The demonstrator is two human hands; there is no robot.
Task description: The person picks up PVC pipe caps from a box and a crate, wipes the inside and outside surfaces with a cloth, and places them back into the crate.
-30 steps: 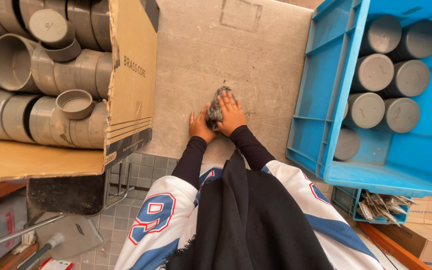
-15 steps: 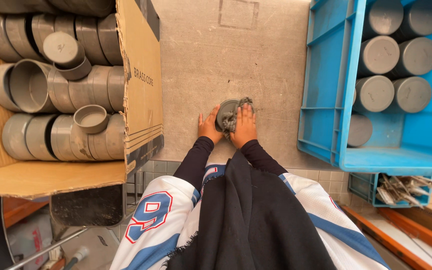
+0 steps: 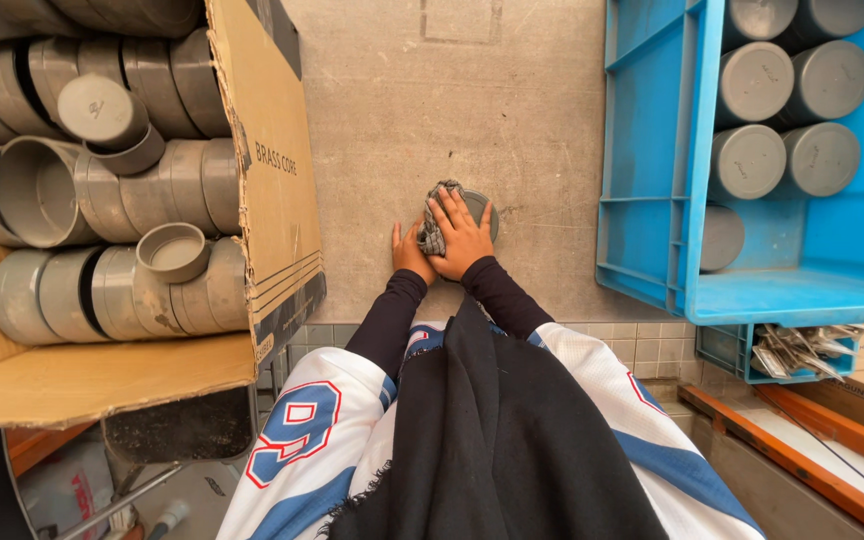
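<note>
Grey cap [image 3: 480, 206] lies flat on the concrete worktop [image 3: 512, 110], between a cardboard box [image 3: 272, 180] and a blue crate [image 3: 652, 200]. Right hand [image 3: 462, 235] presses a rag [image 3: 433, 225] onto it, fingers spread. Left hand [image 3: 407, 252] steadies its edge, fingers together.

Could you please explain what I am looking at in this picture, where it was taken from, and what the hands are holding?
There is no machine here: the camera sits on a person's head and looks down at their own two hands. On the grey worktop, the right hand presses a grey cloth onto a round grey pipe fitting, while the left hand steadies it from the side. On the left, a cardboard box holds more grey fittings. On the right, a blue crate holds capped ones.
</note>
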